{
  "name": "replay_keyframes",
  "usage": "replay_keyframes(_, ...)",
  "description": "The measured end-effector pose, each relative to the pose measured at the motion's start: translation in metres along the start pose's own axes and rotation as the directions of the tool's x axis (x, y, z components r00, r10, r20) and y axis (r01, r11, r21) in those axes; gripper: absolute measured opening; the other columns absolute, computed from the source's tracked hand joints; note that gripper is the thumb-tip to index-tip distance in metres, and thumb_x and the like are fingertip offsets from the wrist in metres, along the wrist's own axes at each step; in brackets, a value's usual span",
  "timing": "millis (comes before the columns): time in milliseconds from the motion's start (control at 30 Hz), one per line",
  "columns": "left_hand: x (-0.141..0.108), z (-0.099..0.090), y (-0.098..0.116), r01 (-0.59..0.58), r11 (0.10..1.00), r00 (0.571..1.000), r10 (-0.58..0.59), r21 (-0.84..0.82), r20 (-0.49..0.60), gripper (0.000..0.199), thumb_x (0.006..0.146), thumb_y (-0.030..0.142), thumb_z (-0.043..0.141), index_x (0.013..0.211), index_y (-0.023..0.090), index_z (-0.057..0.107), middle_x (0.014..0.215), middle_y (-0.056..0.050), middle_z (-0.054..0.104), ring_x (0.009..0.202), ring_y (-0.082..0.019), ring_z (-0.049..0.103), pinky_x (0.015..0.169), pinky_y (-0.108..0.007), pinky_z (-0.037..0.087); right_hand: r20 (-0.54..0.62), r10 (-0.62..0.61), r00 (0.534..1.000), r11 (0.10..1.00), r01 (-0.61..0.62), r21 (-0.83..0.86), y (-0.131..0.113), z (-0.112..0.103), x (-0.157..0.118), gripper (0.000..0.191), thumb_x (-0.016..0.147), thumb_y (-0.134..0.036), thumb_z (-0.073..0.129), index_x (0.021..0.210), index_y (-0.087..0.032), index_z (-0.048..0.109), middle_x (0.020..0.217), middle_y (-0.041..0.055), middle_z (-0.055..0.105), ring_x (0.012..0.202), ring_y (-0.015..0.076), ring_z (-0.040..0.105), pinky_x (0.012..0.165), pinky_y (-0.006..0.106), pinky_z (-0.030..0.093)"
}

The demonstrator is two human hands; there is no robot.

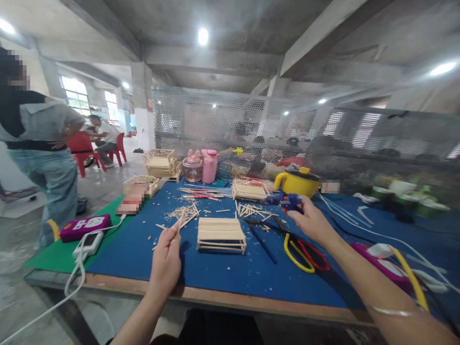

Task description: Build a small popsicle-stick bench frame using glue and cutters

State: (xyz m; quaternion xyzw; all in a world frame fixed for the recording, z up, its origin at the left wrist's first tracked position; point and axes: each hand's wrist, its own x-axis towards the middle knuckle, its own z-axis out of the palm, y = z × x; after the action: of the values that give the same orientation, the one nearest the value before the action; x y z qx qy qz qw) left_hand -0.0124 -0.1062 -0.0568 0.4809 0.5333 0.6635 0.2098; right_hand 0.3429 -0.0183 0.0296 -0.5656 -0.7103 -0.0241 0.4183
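Note:
My left hand (167,256) pinches a thin wooden stick (181,219), held upright above the blue mat. In my right hand (308,219) is a blue glue gun (285,200), its nozzle pointing left over the table. Between the hands sits a small slatted structure of wooden sticks (221,234), with a flat top and open sides. Behind it lie loose short sticks (251,211), and another pile of sticks (172,213) is beyond my left hand.
Pliers with yellow and red handles (305,254) lie right of the structure. A yellow pot (300,183), a pink bottle (209,166) and finished-looking stick frames (160,163) stand at the back. Purple power strips (85,227) and white cables flank both sides. A person (39,139) stands left.

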Motion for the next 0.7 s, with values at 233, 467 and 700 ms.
replay_keyframes(233, -0.006, 0.002, -0.006, 0.060, 0.998, 0.998, -0.059, -0.024, 0.028, 0.049, 0.081, 0.045, 0.056, 0.123, 0.020, 0.053, 0.095, -0.005, 0.064, 0.086, -0.016, 0.061, 0.077, -0.027, 0.050, 0.130, -0.022, 0.991, 0.921, 0.071, -0.383, 0.023, 0.039, 0.069, 0.041, 0.083, -0.028, 0.049, 0.123, -0.016, 0.051, 0.112, 0.0139, 0.066, 0.096, 0.0289, 0.063, 0.080, 0.037, 0.046)
replay_keyframes(467, -0.011, 0.002, -0.006, -0.017, 0.997, 0.997, 0.011, 0.072, 0.080, 0.040, 0.080, 0.039, 0.060, 0.116, 0.022, 0.057, 0.094, -0.004, 0.069, 0.087, -0.016, 0.066, 0.077, -0.026, 0.053, 0.216, -0.051, 0.975, 0.812, 0.167, -0.560, 0.020, 0.094, 0.112, 0.036, 0.090, -0.034, 0.042, 0.121, -0.024, 0.056, 0.125, 0.0114, 0.060, 0.112, 0.0296, 0.054, 0.090, 0.044, 0.038)
replay_keyframes(700, -0.012, 0.000, 0.006, -0.414, 0.899, 0.884, 0.360, 0.142, 0.299, 0.022, 0.084, 0.015, 0.052, 0.101, 0.024, 0.063, 0.094, -0.001, 0.070, 0.087, -0.013, 0.066, 0.077, -0.021, 0.052, 0.306, 0.003, 0.952, 0.833, 0.167, -0.528, 0.007, 0.110, 0.116, 0.040, 0.087, -0.028, 0.048, 0.123, -0.012, 0.054, 0.120, 0.0193, 0.061, 0.105, 0.0305, 0.058, 0.084, 0.041, 0.042)
